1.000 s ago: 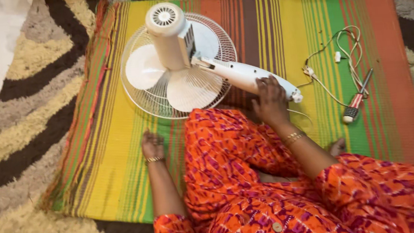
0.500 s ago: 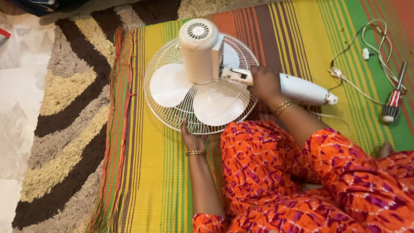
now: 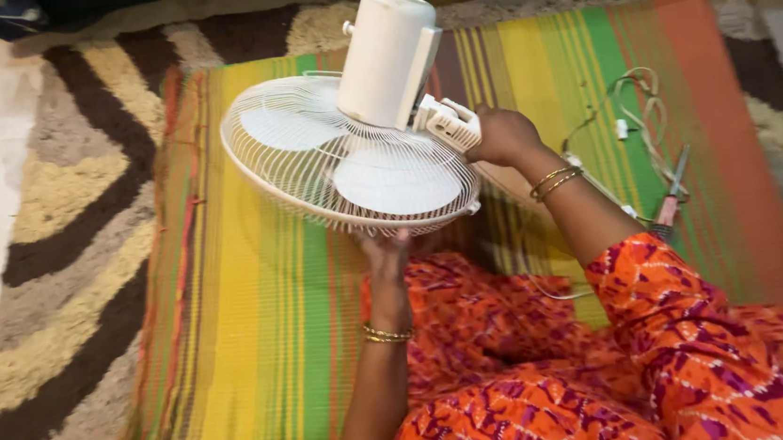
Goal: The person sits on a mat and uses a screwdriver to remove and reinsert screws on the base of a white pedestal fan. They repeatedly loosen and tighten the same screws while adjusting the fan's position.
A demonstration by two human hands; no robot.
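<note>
Shaggy brown-and-cream rug (image 3: 64, 249) far left, striped woven mat (image 3: 262, 354) on top of it. White fan (image 3: 357, 147) is lifted off the mat, tilted, wire guard (image 3: 274, 174) facing down-left, motor housing (image 3: 387, 55) pointing up.

Left hand (image 3: 385, 254) is under the near rim of the guard, fingers pressed up against the wire; cannot tell if they hook through it. Right hand (image 3: 500, 137) is closed in a fist around the fan's neck, just behind the hinge block (image 3: 447, 123); fingertips hidden.

Right of that: white cord (image 3: 638, 118) lies in loose loops on the mat, screwdriver (image 3: 671, 194) just beside it.

Risks, my read:
- Weight is in the motor, above both grips. If the right fist loosens, head likely swings at the hinge and drops.
- Left hand only props thin wire; the guard could flex or pop loose.
- Cord is close to the right forearm; could snag and drag the screwdriver.
</note>
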